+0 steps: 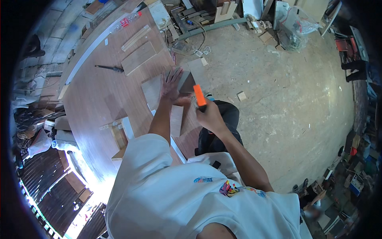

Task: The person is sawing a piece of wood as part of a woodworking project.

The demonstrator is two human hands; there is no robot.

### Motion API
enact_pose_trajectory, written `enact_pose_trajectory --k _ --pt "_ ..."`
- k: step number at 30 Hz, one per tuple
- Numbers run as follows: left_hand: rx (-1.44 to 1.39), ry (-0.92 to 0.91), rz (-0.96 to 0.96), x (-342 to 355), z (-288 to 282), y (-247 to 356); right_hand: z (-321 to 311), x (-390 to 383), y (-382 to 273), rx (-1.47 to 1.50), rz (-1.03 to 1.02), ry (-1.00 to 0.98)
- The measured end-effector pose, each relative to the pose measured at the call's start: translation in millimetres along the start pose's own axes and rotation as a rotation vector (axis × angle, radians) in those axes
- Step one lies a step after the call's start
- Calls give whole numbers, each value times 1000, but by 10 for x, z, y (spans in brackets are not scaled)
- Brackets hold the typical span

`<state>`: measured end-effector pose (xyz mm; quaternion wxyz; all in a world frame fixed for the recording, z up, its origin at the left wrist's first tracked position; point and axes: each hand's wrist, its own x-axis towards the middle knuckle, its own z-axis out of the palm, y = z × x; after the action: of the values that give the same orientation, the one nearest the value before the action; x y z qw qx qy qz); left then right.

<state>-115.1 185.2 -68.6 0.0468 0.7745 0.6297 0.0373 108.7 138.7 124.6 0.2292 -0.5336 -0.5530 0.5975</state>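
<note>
Head-worn fisheye, facing down, close above left hand (171, 85), right hand (211, 115)

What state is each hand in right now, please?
Left hand: open, spread flat on a wooden piece.
Right hand: closed, holding an orange-and-black tool.

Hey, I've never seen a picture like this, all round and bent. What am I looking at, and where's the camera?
There's no machine at work here: these are a person's own bare hands. The single picture comes from a wide fisheye camera worn on their head, looking down, so straight edges bend. The left hand lies spread on a wooden piece. The right hand grips an orange-and-black tool; I can't tell its kind. On the brown worktop also lie a clear bottle, wooden strips and a flat board.
</note>
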Motion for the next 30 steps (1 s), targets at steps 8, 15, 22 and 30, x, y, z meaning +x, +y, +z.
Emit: enact_pose_trajectory --k 8,15,22,30 --pt "-143 62 -1 -119 -130 -19 -374 -944 -547 126 114 -123" --pt "20 -7 -7 -5 -16 -26 49 191 212 40 -114 -8" --pt "-61 -26 -30 15 -175 -35 -32 -415 32 65 -150 27" --pt "-39 -10 -25 24 -86 -2 -69 -405 245 17 -126 32"
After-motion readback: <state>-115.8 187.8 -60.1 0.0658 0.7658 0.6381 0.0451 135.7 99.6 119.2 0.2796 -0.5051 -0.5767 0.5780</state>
